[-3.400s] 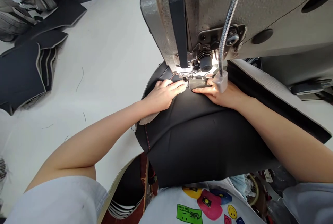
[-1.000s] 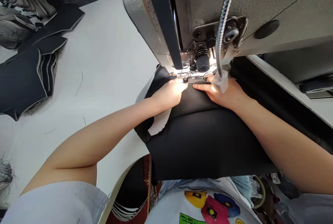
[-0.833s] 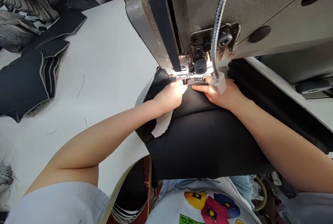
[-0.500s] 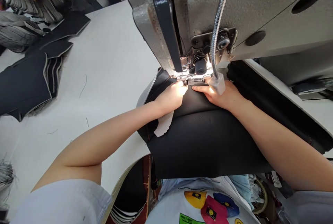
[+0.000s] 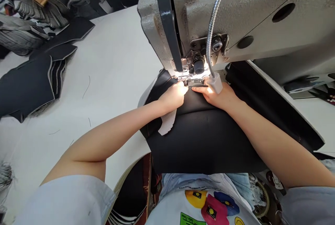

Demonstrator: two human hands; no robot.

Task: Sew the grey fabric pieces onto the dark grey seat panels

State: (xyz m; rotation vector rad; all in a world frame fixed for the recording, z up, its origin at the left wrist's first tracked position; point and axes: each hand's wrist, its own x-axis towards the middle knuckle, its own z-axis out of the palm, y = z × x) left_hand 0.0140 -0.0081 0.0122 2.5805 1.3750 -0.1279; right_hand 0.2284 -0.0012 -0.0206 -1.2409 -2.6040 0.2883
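Observation:
A black leather-like cover panel (image 5: 206,141) lies under the needle area of a grey sewing machine (image 5: 188,12) and hangs over the table's front edge. My left hand (image 5: 174,96) is closed beside the lit presser foot (image 5: 186,79), its fingers pinched at the work. A pale textured fabric strip (image 5: 167,123) comes out from beneath that hand, on top of the panel. My right hand (image 5: 217,95) rests on the panel to the right of the foot, index finger stretched toward the needle area. The small lamp head (image 5: 215,82) covers part of this hand.
Stacked dark cut pieces (image 5: 31,82) lie on the white table (image 5: 112,50) at left, with loose threads nearby. More grey pieces (image 5: 34,12) are heaped behind them. A rolled black section (image 5: 269,103) extends to the right. Below the table edge stands a bin (image 5: 131,197) holding black pieces.
The whole view has shifted slightly, with the machine head appearing a little differently placed. Both hands keep nearly the same position at the presser foot.

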